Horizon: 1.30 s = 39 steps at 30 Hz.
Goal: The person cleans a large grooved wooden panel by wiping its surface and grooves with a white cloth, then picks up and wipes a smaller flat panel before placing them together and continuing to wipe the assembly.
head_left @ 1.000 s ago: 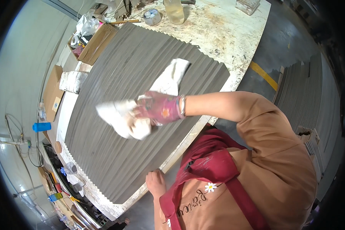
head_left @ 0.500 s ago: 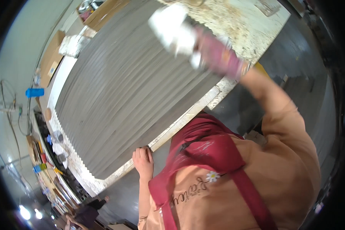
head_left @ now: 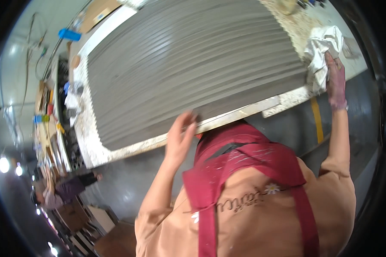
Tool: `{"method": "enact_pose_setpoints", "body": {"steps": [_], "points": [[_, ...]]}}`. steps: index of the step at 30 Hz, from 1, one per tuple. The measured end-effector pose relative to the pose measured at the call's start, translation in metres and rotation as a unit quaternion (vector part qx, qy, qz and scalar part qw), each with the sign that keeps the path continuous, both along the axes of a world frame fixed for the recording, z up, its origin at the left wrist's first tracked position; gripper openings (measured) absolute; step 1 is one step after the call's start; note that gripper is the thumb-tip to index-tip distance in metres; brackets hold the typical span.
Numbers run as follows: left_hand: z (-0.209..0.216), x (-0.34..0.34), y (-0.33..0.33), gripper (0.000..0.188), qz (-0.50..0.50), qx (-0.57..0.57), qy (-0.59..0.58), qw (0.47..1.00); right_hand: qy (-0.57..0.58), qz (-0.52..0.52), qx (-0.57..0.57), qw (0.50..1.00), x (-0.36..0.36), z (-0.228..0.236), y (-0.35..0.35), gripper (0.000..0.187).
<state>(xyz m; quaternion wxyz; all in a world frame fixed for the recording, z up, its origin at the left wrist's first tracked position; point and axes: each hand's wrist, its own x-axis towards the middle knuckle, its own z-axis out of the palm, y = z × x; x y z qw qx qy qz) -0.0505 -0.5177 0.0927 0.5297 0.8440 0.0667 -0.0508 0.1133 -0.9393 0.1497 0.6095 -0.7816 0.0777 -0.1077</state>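
Observation:
A large grey ribbed panel, with wavy side edges, lies on the pale, stained worktable in front of me. My right hand, in a pinkish glove, is at the table's right end, closed on a crumpled white cloth. The cloth sits beyond the panel's right edge, on the table's rim. At the panel's near edge is my left hand, bare and slightly blurred, thumb and fingers apart. It appears to hold nothing; its fingertips are partly hidden.
Along the near edge runs a pale strip. A blue container and a cardboard box are at the far left. White crumpled material lies left of the table. Another person is in the lower left background.
My right hand has carried the white cloth from over the panel to the table's right end. My left hand has shifted along the near edge, and the whole view has turned.

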Motion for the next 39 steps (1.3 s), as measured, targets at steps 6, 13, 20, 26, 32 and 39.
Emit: {"method": "enact_pose_setpoints", "body": {"steps": [6,13,20,26,32,39], "points": [[0.038,0.088,-0.076,0.038,0.060,-0.353,-0.075,0.931,0.068,0.488,-0.118,0.862,-0.068,0.010,0.190,0.051],[0.023,0.063,-0.030,0.056,-0.032,0.216,-0.301,0.928,-0.156,0.348,-0.499,0.778,-0.028,-0.040,0.121,0.088],[-0.064,0.013,0.063,0.066,-0.002,0.449,-0.172,0.877,-0.138,0.340,-0.573,0.733,-0.023,-0.066,0.124,0.089],[-0.064,-0.076,0.340,0.048,0.372,0.493,-0.033,0.786,-0.165,0.325,-0.586,0.724,-0.023,-0.073,0.131,0.093],[0.035,-0.065,0.323,0.035,0.547,0.309,-0.166,0.760,-0.156,0.310,-0.605,0.717,-0.021,-0.076,0.123,0.096],[-0.078,-0.089,0.223,0.059,0.169,0.508,-0.118,0.837,-0.116,0.312,-0.642,0.691,-0.020,-0.076,0.124,0.105]]}}
